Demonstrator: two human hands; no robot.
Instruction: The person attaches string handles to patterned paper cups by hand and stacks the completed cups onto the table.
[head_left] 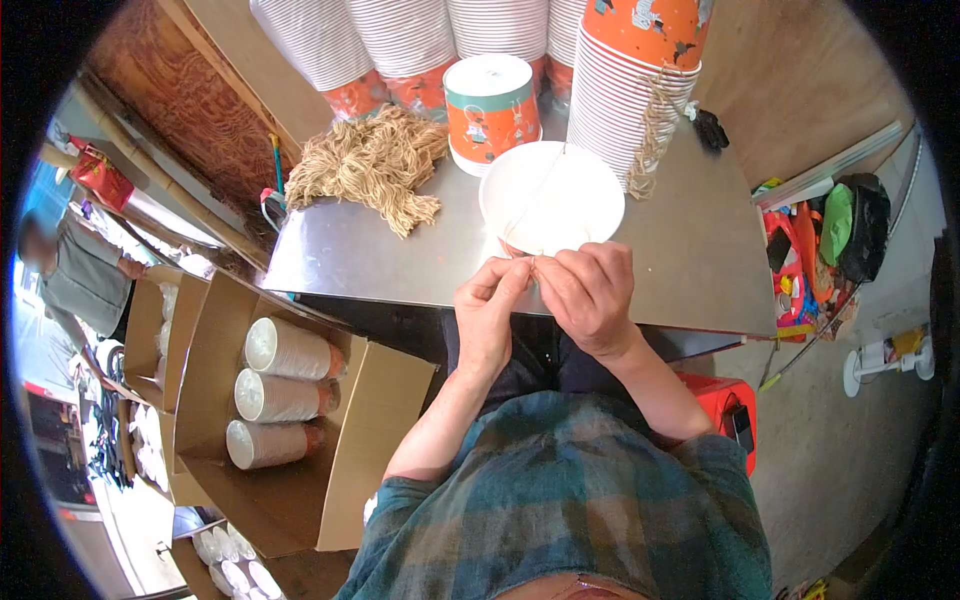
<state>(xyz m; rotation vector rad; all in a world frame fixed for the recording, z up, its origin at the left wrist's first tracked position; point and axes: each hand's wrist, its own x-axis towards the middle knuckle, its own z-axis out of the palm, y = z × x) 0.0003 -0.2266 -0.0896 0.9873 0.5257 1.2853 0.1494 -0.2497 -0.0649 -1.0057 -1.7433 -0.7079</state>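
In front of my chest, my left hand point(488, 305) and my right hand point(590, 297) are closed, fingertips pinched close together on a thin piece of twine at the near rim of a white paper bucket point(552, 197). The bucket lies with its round white face toward me, and a fine strand runs across it. Just behind stands an orange and green printed paper bucket point(490, 118), upside down. A loose heap of tan twine point(375, 165) lies to the left. On the right rises a tall nested stack of orange and white buckets point(630, 100), with twine hanging along its side.
Several plastic-wrapped bucket stacks point(400, 40) line the back of the metal table point(690, 275). An open carton point(375, 410) at left holds wrapped stacks. Another person point(85, 270) stands at far left. A red stool point(715, 395) and bags point(835, 230) are at right.
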